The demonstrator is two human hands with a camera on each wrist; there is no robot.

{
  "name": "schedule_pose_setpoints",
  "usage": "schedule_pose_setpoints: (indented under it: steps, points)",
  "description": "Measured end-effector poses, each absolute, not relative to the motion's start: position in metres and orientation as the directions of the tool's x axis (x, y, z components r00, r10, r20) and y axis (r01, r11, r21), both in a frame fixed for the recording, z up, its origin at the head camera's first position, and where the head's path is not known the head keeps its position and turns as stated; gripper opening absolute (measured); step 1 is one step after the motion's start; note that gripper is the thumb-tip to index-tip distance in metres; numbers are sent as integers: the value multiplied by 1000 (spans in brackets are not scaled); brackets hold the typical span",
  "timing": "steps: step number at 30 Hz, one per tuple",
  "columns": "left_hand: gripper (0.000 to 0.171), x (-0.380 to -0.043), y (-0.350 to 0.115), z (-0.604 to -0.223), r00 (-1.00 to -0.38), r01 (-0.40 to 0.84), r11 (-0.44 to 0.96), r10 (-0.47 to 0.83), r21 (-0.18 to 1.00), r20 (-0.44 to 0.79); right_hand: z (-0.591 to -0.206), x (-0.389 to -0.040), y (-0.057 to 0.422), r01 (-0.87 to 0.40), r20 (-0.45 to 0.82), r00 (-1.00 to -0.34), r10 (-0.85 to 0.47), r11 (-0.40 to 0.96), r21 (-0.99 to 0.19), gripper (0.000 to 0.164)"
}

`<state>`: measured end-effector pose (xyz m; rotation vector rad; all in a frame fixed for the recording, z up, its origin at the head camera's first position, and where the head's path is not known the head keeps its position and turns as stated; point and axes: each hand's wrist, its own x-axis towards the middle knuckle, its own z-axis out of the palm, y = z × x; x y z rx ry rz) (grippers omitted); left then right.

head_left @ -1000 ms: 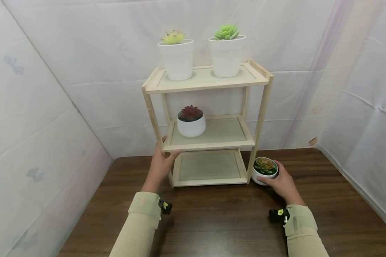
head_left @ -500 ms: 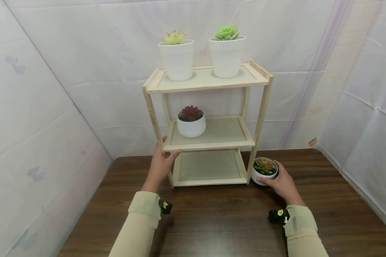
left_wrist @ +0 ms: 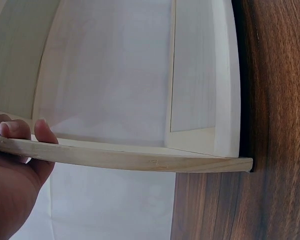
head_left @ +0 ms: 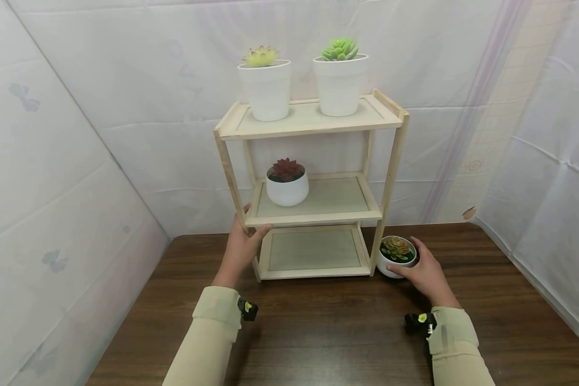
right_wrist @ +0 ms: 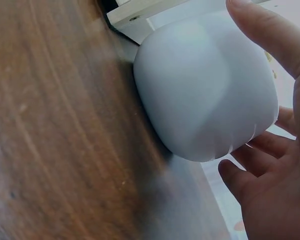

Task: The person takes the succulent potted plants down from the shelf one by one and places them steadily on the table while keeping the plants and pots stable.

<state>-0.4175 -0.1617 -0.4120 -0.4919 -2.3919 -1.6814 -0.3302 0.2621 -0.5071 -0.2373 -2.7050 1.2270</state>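
While both hands rest at the foot of the shelf unit, the scene reads as follows
Shelf: a pale three-tier wooden shelf unit (head_left: 313, 126) standing on a dark brown wooden table (head_left: 347, 332)
Left hand: the left hand (head_left: 241, 249) grips the unit's front left post, fingers curled round the wood at the middle tier
Right hand: the right hand (head_left: 422, 273) cups a small round white pot (head_left: 391, 265), thumb and fingers curved against its sides with slight gaps showing in the wrist view
Small pot: it sits on the table just beside the unit's front right post and holds a green and reddish succulent (head_left: 395, 249)
Top tier: two tall white pots, one (head_left: 265, 91) with a yellow succulent, one (head_left: 340, 86) with a bright green succulent
Middle tier: a round white pot (head_left: 287, 188) at the left, holding a dark red succulent
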Motion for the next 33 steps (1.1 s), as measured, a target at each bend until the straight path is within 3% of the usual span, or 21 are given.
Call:
schedule_pose_setpoints:
  steps: [11,19,33]
  points:
    - [90,-414,-162,-407,-946,321,322,160,891,282,-497,-328,261,34,119,-975,190,649,-760,111]
    - [85,-391,-155,-381,-946,315,320,185,894,267,-485,-325,259,26,118,-975,188,627,-779,112]
    - [87,-392,-155,-382,-944,320,318,186,893,272,-469,-319,256,17,133,-972,192,626,-780,114]
